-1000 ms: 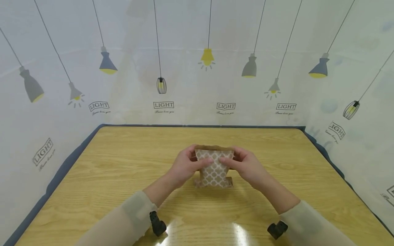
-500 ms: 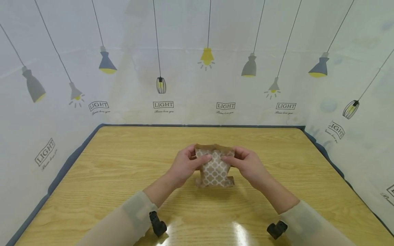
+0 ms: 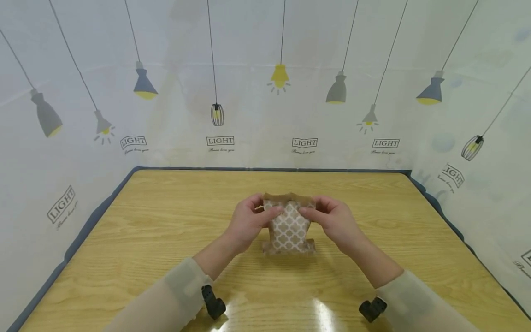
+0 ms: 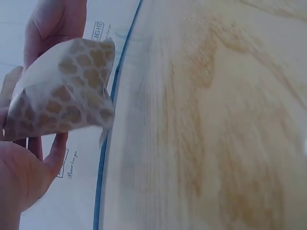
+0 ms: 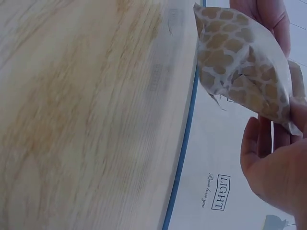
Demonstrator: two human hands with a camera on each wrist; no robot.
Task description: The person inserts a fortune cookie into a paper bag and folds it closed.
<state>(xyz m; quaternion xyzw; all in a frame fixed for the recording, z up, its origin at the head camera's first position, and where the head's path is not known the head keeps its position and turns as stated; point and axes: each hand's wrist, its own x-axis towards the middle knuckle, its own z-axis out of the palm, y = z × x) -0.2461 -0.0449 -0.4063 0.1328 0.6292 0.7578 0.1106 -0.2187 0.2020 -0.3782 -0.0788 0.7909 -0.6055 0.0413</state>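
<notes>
A small brown paper bag (image 3: 288, 230) with a white lattice pattern is held up between my two hands in the head view. My left hand (image 3: 249, 221) pinches its upper left side, thumb on the front. On the upper right side my right hand (image 3: 336, 221) pinches it the same way. The plain brown top edge stands above the thumbs, and the bottom corners flare outward. In the left wrist view the bag (image 4: 67, 91) looks bulged and creased; the right wrist view shows the bag (image 5: 240, 62) with wrinkles near its middle. Its inside is hidden.
A wood-grain table (image 3: 166, 198) lies beneath the hands, with a dark blue edge along its back and sides. Behind it hangs a pale wall sheet (image 3: 249, 83) printed with lamps and the word LIGHT. A black wrist camera (image 3: 213, 302) sits at the left sleeve.
The bag's top edge has changed from a fairly even opening to a wavy, pressed-together edge. Both thumbs have shifted slightly upward on the bag, and the hands stay at its sides.
</notes>
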